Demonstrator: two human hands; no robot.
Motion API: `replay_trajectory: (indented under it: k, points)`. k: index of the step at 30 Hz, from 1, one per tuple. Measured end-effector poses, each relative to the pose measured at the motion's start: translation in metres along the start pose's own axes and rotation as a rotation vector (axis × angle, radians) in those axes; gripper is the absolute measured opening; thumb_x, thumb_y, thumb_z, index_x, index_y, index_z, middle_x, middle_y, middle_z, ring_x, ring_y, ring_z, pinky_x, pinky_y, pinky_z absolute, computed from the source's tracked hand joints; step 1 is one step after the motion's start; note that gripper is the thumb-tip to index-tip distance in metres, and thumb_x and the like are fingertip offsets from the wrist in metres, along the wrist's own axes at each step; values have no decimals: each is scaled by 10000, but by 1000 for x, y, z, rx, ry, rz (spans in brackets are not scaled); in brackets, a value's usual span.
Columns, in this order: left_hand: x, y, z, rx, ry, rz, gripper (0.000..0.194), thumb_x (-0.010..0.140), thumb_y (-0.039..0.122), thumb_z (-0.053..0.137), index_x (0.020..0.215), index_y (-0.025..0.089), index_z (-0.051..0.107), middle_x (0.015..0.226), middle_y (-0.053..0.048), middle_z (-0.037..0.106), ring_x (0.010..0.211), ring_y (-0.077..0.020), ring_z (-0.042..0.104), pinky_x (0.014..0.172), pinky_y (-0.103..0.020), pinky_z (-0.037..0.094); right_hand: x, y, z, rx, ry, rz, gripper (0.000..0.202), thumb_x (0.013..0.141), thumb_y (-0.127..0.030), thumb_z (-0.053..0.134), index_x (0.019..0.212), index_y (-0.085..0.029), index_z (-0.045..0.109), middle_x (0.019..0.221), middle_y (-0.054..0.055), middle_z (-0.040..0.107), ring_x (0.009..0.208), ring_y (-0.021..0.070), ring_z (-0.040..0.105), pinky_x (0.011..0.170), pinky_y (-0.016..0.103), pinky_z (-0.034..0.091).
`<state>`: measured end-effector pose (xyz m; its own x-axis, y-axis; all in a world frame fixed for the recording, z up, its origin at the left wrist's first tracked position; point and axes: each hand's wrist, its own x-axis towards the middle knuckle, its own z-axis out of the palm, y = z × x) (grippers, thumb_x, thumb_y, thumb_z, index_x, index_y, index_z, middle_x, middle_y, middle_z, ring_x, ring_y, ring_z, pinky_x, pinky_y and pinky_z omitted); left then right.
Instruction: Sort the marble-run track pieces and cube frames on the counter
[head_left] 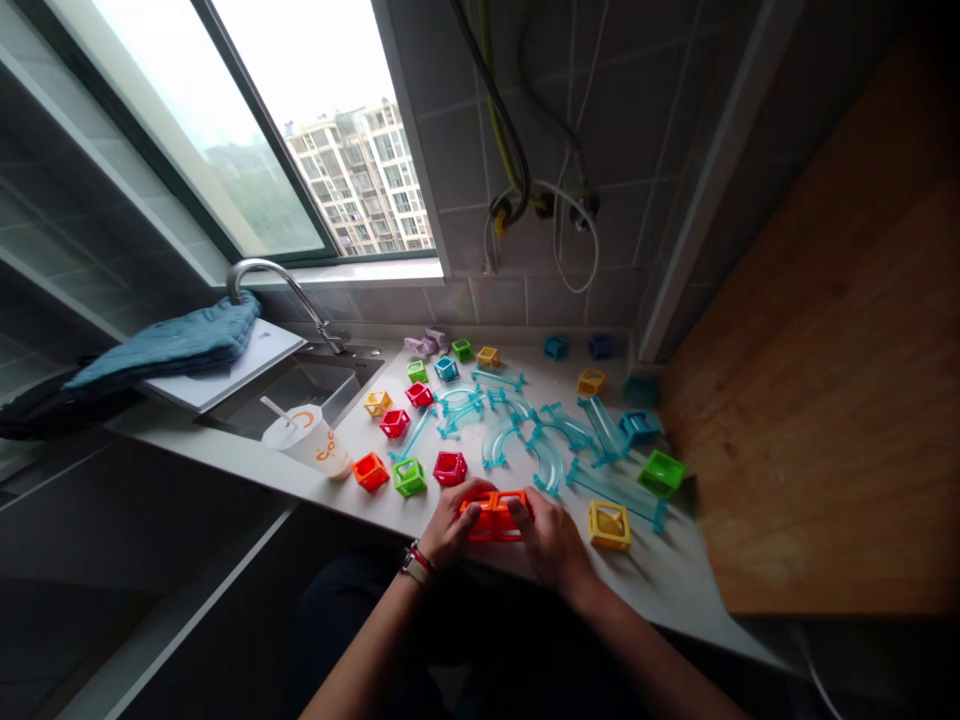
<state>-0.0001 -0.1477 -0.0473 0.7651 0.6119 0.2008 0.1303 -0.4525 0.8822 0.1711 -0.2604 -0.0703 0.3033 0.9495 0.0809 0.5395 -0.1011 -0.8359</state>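
Note:
Both my hands grip a pair of orange-red open-frame toy cubes (495,518) side by side at the counter's front edge. My left hand (452,525) closes on the left end, thumb on the near face. On the right end, my right hand (553,535) is closed too. Just beyond lies a dark red cube (450,468), with a green cube (409,477) and an orange cube (370,471) to its left. A yellow cube (609,525) sits right of my right hand. Clear blue curved track pieces (546,462) and a long straight track (619,495) lie ahead.
A paper cup with a straw (319,445) stands at the sink's (345,390) near corner. Further cubes, including a green one (661,473), are spread over the counter. A wooden panel (810,400) bounds the right side. Blue cloth (176,340) lies on a white board at left.

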Motion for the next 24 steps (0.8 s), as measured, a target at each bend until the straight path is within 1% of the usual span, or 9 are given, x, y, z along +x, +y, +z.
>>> replay_trajectory:
  k: [5,8,10,12,14,15,17,20,24]
  points:
    - [-2,-7,3,5,39,-9,699,960,738,366,1134,139,682,1000,-132,722,892,-292,685,803,-380,517,0,4,1,-19,-18,-14,563,1014,-717,294,865,-256,581,704,46,705,681,261,671,595,312,364]
    - [-15,-6,4,29,110,-4,702,957,742,363,1221,160,653,1136,-160,712,1008,-318,683,874,-409,530,0,5,1,-30,-22,-31,583,1002,-734,304,841,-254,592,681,48,692,653,253,658,572,311,345]
    - [-31,-1,-1,88,222,21,659,940,724,435,1267,186,630,1268,-177,665,1139,-350,640,944,-445,521,0,5,1,-40,-30,-34,591,995,-743,312,821,-254,594,656,44,679,626,247,643,560,310,328]
    - [-50,5,-13,232,403,57,493,939,611,547,1226,222,642,1294,-158,646,1203,-355,606,985,-465,512,0,5,1,-40,-37,-37,596,997,-742,306,811,-254,592,643,40,672,617,242,635,563,306,322]
    - [-63,9,-35,436,589,55,261,957,424,600,1142,249,654,1211,-115,672,1164,-321,631,962,-447,533,0,4,0,-32,-45,-43,600,1001,-740,297,816,-254,595,655,37,676,627,240,635,574,302,327]
    - [-67,10,-48,527,641,26,225,958,367,609,1146,248,646,1202,-106,671,1159,-308,636,940,-434,546,0,3,0,-27,-50,-46,601,1000,-741,296,824,-253,599,667,38,683,635,241,639,578,302,330]
    - [-69,7,-77,705,639,-54,265,966,342,601,1206,230,616,1249,-119,647,1165,-299,635,899,-418,567,-1,3,-1,-19,-49,-51,595,997,-742,307,841,-252,607,694,43,698,648,243,646,581,303,337]
    - [-65,0,-114,842,466,-144,258,957,362,610,1177,238,663,1235,-107,656,1130,-294,655,918,-423,568,-1,3,-1,3,-19,-55,567,995,-730,339,834,-250,594,700,45,697,648,242,644,578,303,352]
    - [-61,-11,-139,885,337,-164,193,918,362,650,1059,261,734,1237,-89,662,1130,-301,655,991,-447,539,1,1,-1,71,23,-64,517,982,-713,407,813,-248,555,687,18,656,634,221,617,587,291,386]
